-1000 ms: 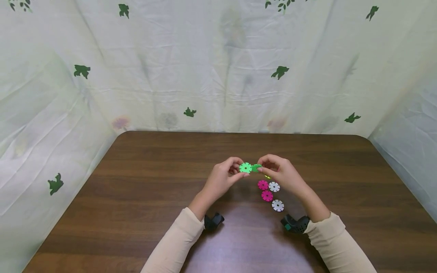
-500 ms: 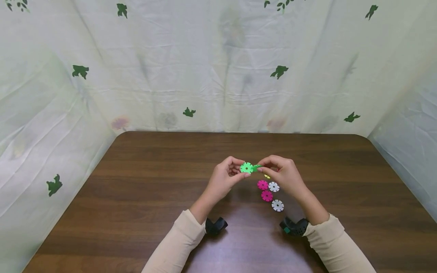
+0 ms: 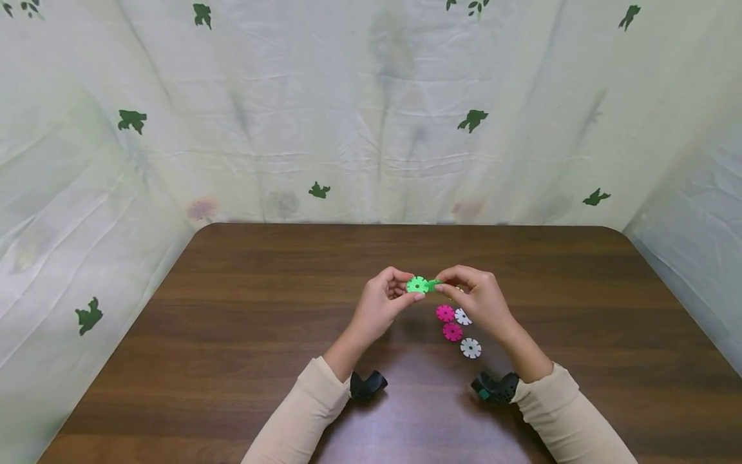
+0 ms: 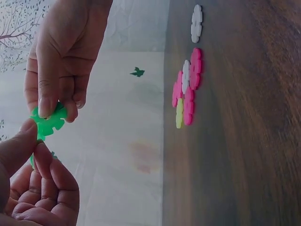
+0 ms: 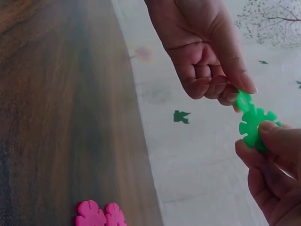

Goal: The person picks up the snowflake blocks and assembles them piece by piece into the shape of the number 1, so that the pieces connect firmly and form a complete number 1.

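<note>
My left hand (image 3: 379,304) pinches a bright green notched plastic disc (image 3: 417,284) between thumb and fingers, its flat face showing in the head view. Against that disc's right edge sits a second green notched disc (image 4: 51,123), turned nearly edge-on to the head camera. The thumb and fingertips of my right hand (image 3: 481,298) pinch this second one. Both wrist views have the two discs meeting at their notched rims, angled to each other. Both hands are held above the table, and fingertips cover parts of each disc.
On the brown wooden table (image 3: 261,322) below my right hand lie pink discs (image 3: 445,314), white discs (image 3: 471,348) and a yellow disc (image 4: 179,113), partly hidden in the head view. Pale curtains (image 3: 348,96) with green leaf shapes hang behind the table. Each wrist wears a black camera (image 3: 368,385).
My right hand has shifted slightly left and down, covering part of a white disc. Both hands keep their pinch on the green discs, which stay edge to edge.
</note>
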`<state>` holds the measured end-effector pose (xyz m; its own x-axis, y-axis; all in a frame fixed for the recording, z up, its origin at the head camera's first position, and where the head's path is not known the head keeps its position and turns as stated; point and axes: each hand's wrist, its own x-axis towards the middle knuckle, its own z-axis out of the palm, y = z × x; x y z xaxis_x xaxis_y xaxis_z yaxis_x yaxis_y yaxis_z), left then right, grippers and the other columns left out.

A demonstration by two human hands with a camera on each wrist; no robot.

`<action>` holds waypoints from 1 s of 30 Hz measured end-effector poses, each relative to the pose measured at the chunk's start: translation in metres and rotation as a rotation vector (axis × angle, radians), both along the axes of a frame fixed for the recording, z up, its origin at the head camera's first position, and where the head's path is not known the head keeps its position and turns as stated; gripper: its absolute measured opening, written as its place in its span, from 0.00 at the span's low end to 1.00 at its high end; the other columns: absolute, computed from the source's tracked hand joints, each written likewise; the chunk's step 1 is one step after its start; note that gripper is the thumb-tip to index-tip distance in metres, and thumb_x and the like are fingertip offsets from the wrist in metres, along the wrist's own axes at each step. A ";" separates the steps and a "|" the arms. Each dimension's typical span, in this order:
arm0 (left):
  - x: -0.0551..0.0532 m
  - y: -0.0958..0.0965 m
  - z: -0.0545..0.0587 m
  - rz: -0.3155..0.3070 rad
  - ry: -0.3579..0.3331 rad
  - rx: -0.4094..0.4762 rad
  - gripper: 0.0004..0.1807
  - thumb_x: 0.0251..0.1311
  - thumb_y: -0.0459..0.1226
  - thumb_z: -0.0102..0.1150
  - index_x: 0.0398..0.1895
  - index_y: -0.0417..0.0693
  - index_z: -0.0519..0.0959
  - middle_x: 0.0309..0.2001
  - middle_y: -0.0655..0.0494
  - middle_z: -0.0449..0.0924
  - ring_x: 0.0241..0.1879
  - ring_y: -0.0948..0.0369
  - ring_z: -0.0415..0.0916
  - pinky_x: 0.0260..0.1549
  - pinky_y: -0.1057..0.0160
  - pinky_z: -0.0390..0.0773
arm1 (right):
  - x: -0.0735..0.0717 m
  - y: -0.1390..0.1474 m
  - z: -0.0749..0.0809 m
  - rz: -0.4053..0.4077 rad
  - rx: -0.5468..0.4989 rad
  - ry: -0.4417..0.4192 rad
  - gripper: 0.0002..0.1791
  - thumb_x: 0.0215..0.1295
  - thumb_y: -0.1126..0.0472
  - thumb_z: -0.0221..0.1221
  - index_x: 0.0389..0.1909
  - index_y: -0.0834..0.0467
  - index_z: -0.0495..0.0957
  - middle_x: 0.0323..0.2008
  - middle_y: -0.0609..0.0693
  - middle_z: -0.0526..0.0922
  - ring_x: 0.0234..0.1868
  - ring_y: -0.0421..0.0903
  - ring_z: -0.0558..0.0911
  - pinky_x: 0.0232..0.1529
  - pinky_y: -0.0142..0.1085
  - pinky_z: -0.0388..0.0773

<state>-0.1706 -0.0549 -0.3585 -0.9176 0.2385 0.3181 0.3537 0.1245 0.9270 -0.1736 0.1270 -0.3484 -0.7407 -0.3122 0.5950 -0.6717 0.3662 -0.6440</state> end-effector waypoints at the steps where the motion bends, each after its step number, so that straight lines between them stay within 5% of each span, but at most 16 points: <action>1: 0.000 0.000 -0.001 -0.002 -0.001 0.002 0.14 0.48 0.25 0.62 0.37 0.26 0.72 0.31 0.38 0.77 0.27 0.59 0.73 0.27 0.73 0.73 | 0.000 0.000 0.000 -0.002 0.002 0.000 0.06 0.47 0.77 0.62 0.27 0.67 0.78 0.25 0.55 0.80 0.21 0.44 0.71 0.20 0.30 0.67; 7: -0.002 0.000 -0.003 -0.008 0.013 0.013 0.14 0.48 0.24 0.62 0.36 0.26 0.71 0.30 0.37 0.77 0.26 0.59 0.73 0.27 0.73 0.72 | -0.001 -0.002 -0.002 0.000 -0.009 0.020 0.06 0.47 0.78 0.62 0.27 0.67 0.78 0.25 0.55 0.80 0.23 0.46 0.74 0.22 0.35 0.71; 17: -0.001 0.001 -0.005 0.001 0.023 -0.007 0.14 0.48 0.25 0.62 0.37 0.26 0.71 0.29 0.40 0.77 0.27 0.58 0.72 0.27 0.72 0.73 | -0.001 -0.006 -0.005 -0.001 0.002 0.077 0.07 0.45 0.78 0.63 0.26 0.67 0.78 0.25 0.55 0.80 0.24 0.46 0.76 0.27 0.27 0.72; 24: -0.008 -0.004 -0.012 -0.020 -0.022 -0.021 0.14 0.50 0.29 0.63 0.39 0.31 0.72 0.31 0.44 0.78 0.31 0.53 0.75 0.31 0.66 0.75 | -0.001 -0.003 -0.005 0.031 -0.028 -0.072 0.06 0.50 0.75 0.61 0.30 0.66 0.79 0.28 0.54 0.80 0.27 0.45 0.76 0.27 0.31 0.73; 30: -0.016 -0.005 -0.026 0.005 0.053 -0.134 0.15 0.53 0.37 0.61 0.41 0.37 0.75 0.30 0.50 0.77 0.28 0.58 0.74 0.30 0.63 0.75 | -0.003 -0.001 -0.006 0.048 -0.094 -0.192 0.08 0.52 0.74 0.60 0.34 0.67 0.79 0.31 0.54 0.79 0.30 0.48 0.77 0.30 0.35 0.76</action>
